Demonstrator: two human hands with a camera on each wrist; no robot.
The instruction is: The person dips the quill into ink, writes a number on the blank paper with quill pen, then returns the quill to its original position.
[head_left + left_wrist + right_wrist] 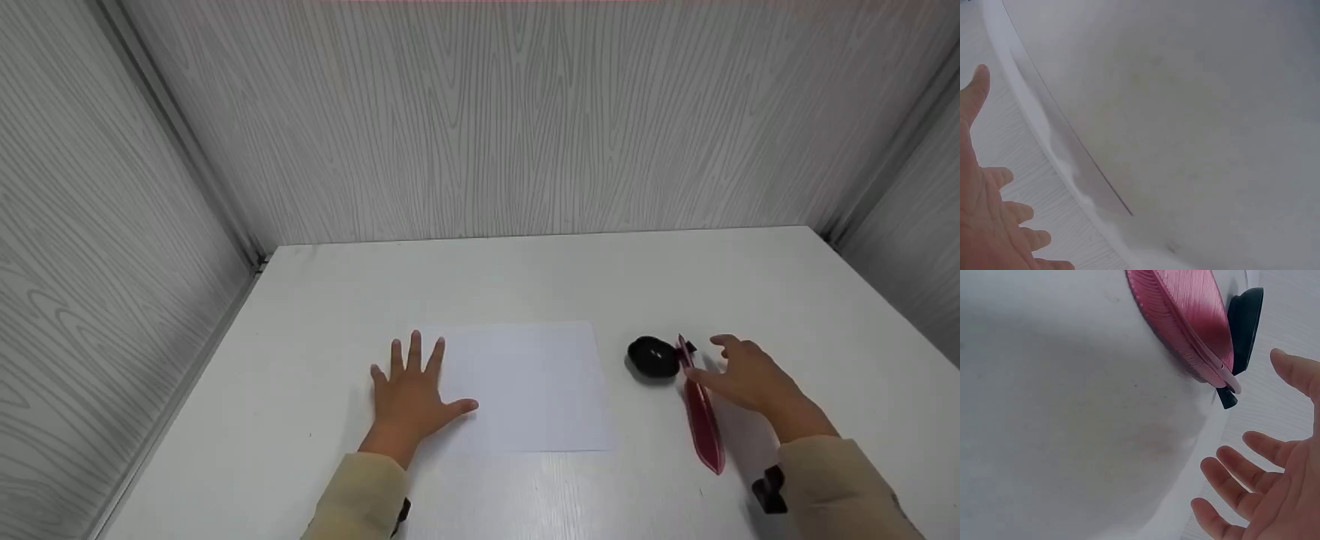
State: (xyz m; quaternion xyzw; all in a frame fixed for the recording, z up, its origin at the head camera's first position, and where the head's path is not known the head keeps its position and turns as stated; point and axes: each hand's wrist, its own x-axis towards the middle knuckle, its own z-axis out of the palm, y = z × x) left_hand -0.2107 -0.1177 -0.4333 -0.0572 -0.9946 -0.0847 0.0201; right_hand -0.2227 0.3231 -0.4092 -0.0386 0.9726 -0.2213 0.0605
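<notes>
A sheet of white paper (525, 390) lies flat on the white table. My left hand (409, 405) is over its left edge, fingers spread wide and straight, holding nothing; the left wrist view shows the palm (985, 225) and outstretched fingers. Right of the paper sits a shiny black rounded piece (654, 358). Against it leans a long pink, leaf-shaped piece (703, 427) with a ribbed surface (1185, 315). My right hand (754, 379) is just right of the pink piece, thumb overlapping it in the head view. A gap shows between them in the right wrist view, with the fingers loosely bent.
Behind the table (450, 281) stands a grey wood-grain panel (480, 120). More panels rise at the left (90, 262) and right (915, 210). A small dark stub (1227, 398) sticks out by the narrow end of the pink piece.
</notes>
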